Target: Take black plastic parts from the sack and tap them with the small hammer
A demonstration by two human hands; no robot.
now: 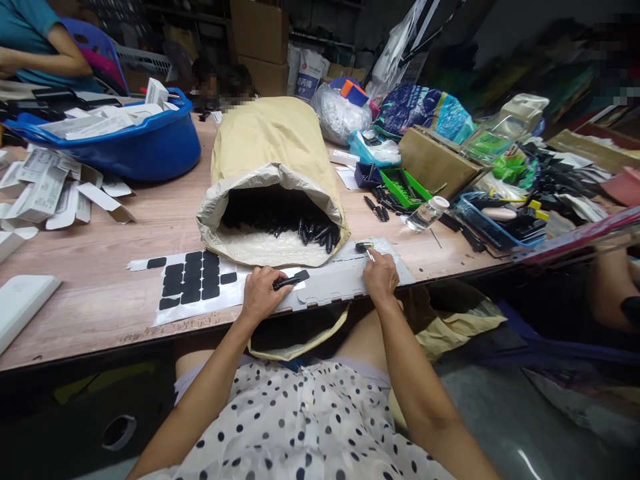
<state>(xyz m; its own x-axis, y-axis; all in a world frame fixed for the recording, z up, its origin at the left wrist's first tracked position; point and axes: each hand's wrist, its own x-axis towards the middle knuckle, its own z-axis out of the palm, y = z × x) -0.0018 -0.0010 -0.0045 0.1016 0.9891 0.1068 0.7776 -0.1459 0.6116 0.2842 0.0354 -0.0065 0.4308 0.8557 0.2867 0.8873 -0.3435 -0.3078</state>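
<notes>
My left hand (261, 293) is closed round a slim black pen-like piece (286, 283) with a wider flat end pointing right. In my right hand (381, 275) is a thin pale rod-like tool (371, 255), its tip close to a small black and yellow-green item (364, 247). Both hands rest at a grey board (333, 285) along the table's front edge. Left of them lies a white backing sheet (173, 312) with several black rounded-square stickers (193, 277). Behind, an open tan sack (270, 137) lies on its side, with many black pen-like pieces (320, 233) inside its mouth.
A blue basin (155, 150) full of white boxes stands left, with loose white boxes (45, 190) beside it. To the right are a green tray (403, 187), a clear jar (427, 213) and a blue basket (500, 230). Another person's arm (613, 280) shows far right, another person (35, 47) upper left.
</notes>
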